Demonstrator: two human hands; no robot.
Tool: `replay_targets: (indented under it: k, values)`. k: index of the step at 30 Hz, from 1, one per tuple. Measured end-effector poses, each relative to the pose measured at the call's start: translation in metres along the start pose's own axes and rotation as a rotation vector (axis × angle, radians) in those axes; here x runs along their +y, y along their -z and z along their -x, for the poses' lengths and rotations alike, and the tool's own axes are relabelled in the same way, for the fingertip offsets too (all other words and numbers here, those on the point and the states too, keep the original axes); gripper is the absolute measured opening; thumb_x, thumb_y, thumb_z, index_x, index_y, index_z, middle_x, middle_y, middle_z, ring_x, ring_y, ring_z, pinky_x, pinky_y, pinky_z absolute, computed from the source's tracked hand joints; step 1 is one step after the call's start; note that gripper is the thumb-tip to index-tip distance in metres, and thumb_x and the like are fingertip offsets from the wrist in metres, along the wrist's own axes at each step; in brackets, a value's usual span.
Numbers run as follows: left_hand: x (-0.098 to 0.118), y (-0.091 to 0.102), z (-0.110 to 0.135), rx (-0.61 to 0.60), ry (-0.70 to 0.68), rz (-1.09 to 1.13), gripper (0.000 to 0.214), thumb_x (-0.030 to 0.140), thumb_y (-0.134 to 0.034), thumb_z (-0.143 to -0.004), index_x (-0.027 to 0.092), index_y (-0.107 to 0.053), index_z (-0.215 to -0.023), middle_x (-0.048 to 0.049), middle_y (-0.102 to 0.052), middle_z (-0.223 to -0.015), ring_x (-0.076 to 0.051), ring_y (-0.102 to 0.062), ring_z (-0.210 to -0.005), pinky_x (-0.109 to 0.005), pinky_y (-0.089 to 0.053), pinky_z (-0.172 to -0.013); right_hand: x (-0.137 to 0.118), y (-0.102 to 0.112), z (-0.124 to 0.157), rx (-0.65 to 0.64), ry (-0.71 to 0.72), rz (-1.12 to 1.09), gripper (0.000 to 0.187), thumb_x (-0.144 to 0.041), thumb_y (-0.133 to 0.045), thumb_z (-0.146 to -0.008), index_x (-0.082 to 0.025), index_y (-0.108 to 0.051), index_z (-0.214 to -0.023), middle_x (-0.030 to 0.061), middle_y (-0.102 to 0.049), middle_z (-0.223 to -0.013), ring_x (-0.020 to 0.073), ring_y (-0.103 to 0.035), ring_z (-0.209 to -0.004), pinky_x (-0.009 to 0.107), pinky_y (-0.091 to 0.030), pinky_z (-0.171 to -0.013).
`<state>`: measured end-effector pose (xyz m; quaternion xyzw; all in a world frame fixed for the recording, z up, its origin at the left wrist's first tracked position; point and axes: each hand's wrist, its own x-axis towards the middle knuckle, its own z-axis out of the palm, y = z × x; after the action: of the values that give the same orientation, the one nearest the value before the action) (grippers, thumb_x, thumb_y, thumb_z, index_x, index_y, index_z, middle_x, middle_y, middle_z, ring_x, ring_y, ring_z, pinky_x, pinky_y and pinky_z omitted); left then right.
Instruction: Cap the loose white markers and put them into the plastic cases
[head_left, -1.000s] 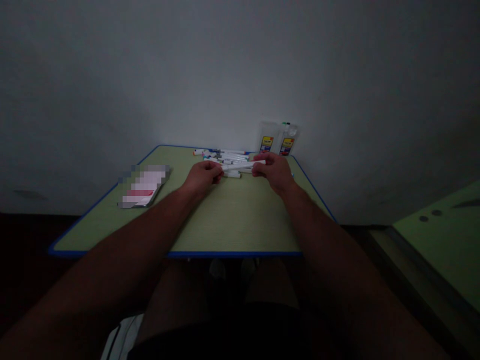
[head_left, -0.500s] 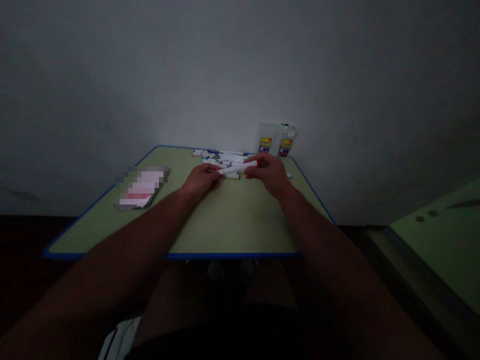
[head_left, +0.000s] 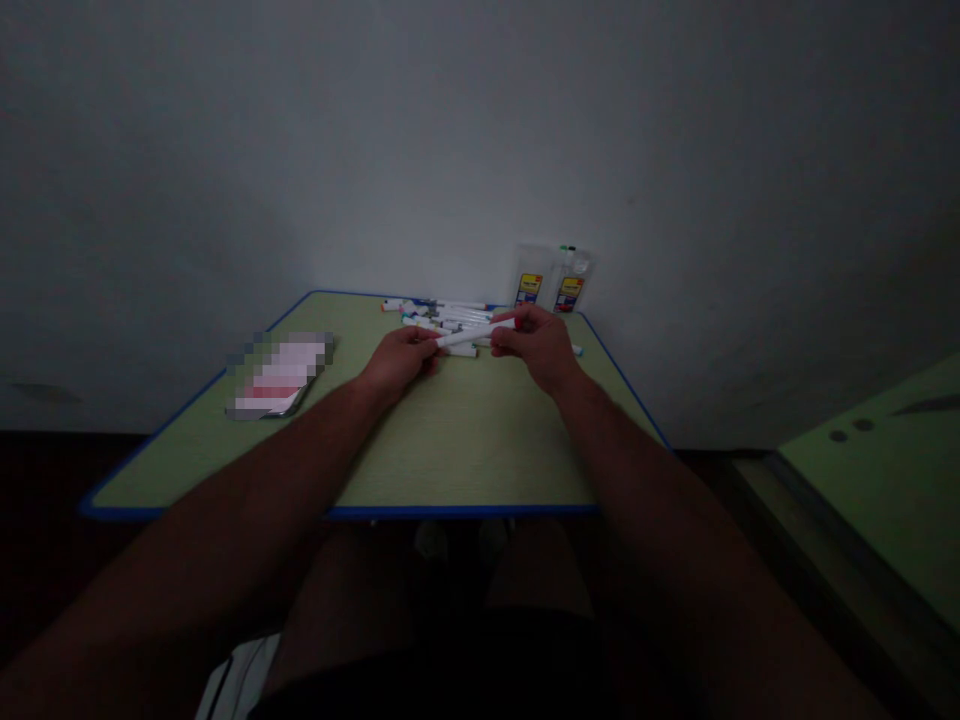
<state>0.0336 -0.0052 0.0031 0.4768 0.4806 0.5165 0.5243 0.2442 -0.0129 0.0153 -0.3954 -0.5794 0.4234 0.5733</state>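
A white marker pen with a red end is held between both hands above the green table. My left hand pinches its left end, fingers closed. My right hand is wrapped round its right end, where a red cap shows. Just behind the hands lie several more white markers in a loose pile on the table.
Two clear plastic packs with yellow labels stand against the wall at the table's back right. A blurred flat item lies at the left edge. Another green surface is at the right. My legs show below the table's front edge.
Both hands have lifted the marker slightly and drawn it a little nearer; the right hand slid leftward along it. The pile has not moved.
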Motion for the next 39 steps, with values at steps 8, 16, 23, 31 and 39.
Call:
replay_targets:
  k: [8, 16, 23, 31, 39]
  values:
    - [-0.002, 0.003, -0.001, 0.011, -0.109, -0.002, 0.018, 0.008, -0.073, -0.064, 0.014, -0.067, -0.080, 0.0012, -0.061, -0.060, -0.010, -0.051, -0.047, -0.024, -0.043, -0.047, -0.002, 0.003, -0.001, 0.085, -0.043, 0.080, 0.025, -0.029, -0.084, -0.070, -0.020, -0.067, -0.085, -0.0035, -0.060, -0.069, 0.0097, -0.059, -0.062, 0.026, -0.061, -0.057]
    - [-0.001, 0.004, -0.002, -0.008, -0.313, 0.057, 0.027, 0.020, -0.083, -0.057, 0.014, -0.067, -0.078, 0.0010, -0.064, -0.065, -0.009, -0.055, -0.052, -0.023, -0.046, -0.050, 0.001, 0.008, -0.002, 0.106, -0.246, 0.319, 0.008, -0.020, -0.072, -0.083, -0.017, -0.066, -0.079, -0.0024, -0.057, -0.064, 0.0085, -0.054, -0.053, 0.019, -0.049, -0.043]
    - [0.002, 0.001, 0.002, -0.082, -0.359, 0.099, 0.031, 0.022, -0.085, -0.054, 0.015, -0.067, -0.078, 0.0027, -0.063, -0.063, -0.010, -0.056, -0.053, -0.024, -0.048, -0.052, 0.003, 0.011, -0.001, 0.069, -0.239, 0.420, 0.010, -0.026, -0.069, -0.088, -0.016, -0.070, -0.089, 0.0017, -0.065, -0.073, 0.0079, -0.055, -0.054, 0.017, -0.044, -0.042]
    - [0.007, -0.001, 0.009, -0.116, -0.355, -0.033, 0.034, 0.022, -0.082, -0.057, 0.015, -0.073, -0.089, 0.0003, -0.067, -0.072, -0.012, -0.057, -0.061, -0.029, -0.050, -0.062, 0.004, 0.004, 0.000, -0.040, -0.204, 0.290, 0.012, -0.019, -0.070, -0.086, -0.016, -0.072, -0.098, 0.0066, -0.074, -0.084, 0.0099, -0.061, -0.053, 0.019, -0.044, -0.039]
    - [0.008, -0.001, 0.008, 0.033, -0.488, -0.115, 0.026, 0.023, -0.081, -0.064, 0.017, -0.067, -0.084, -0.0007, -0.067, -0.080, -0.014, -0.061, -0.075, -0.028, -0.050, -0.071, 0.007, 0.003, -0.003, 0.033, -0.150, 0.308, 0.017, -0.022, -0.076, -0.081, -0.016, -0.071, -0.097, 0.0049, -0.073, -0.082, 0.0095, -0.063, -0.051, 0.017, -0.043, -0.037]
